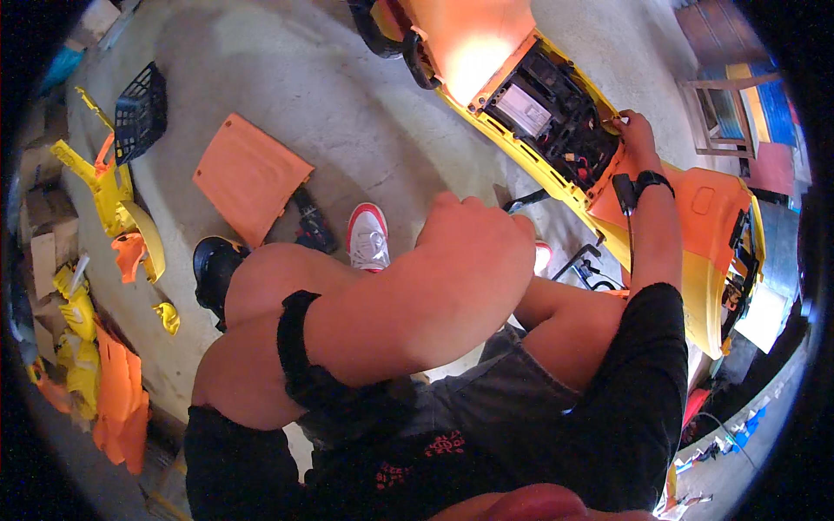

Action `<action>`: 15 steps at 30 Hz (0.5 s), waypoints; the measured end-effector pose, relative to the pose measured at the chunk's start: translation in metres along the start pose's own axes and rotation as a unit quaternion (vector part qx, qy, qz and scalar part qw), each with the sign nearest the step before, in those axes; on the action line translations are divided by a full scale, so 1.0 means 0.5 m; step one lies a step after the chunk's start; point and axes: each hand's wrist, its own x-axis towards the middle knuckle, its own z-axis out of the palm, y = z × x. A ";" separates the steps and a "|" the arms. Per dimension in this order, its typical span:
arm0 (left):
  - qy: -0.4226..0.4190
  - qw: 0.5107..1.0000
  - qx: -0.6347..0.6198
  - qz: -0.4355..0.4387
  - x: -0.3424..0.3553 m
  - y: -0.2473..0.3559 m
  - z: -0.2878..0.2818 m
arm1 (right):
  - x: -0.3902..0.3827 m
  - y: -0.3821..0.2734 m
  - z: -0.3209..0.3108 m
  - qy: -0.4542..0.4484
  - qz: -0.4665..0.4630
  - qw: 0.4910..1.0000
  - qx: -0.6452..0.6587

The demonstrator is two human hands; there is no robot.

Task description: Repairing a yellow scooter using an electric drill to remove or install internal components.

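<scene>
An orange-and-yellow vehicle body stretches from the top centre to the right. Its open compartment shows black parts, wiring and a silver box with a label. My right hand reaches to the far right rim of this compartment. Its fingers are closed together at the yellow edge; whatever lies between them is too small to make out. A dark band and a black device with a cable are on that wrist. My left hand is closed in front of my knees, knuckles up. Its fingertips and anything within them are hidden.
On the concrete floor lie an orange panel, a black power tool and a black basket. Yellow and orange body parts are scattered leftward, with more piled below. A black stand juts from the vehicle.
</scene>
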 end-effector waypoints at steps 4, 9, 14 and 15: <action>-0.017 1.000 -0.009 0.002 0.000 -0.008 0.001 | 0.004 -0.024 0.006 0.019 0.009 0.999 0.028; -0.014 1.000 -0.003 0.013 0.000 -0.002 0.001 | 0.009 0.003 0.017 0.019 0.029 0.997 0.065; -0.046 0.999 -0.001 -0.004 -0.001 -0.001 0.000 | 0.010 -0.023 0.033 0.031 0.112 0.963 0.244; -0.047 0.999 0.000 -0.007 -0.002 -0.001 -0.001 | 0.011 -0.035 0.036 0.029 0.111 0.962 0.246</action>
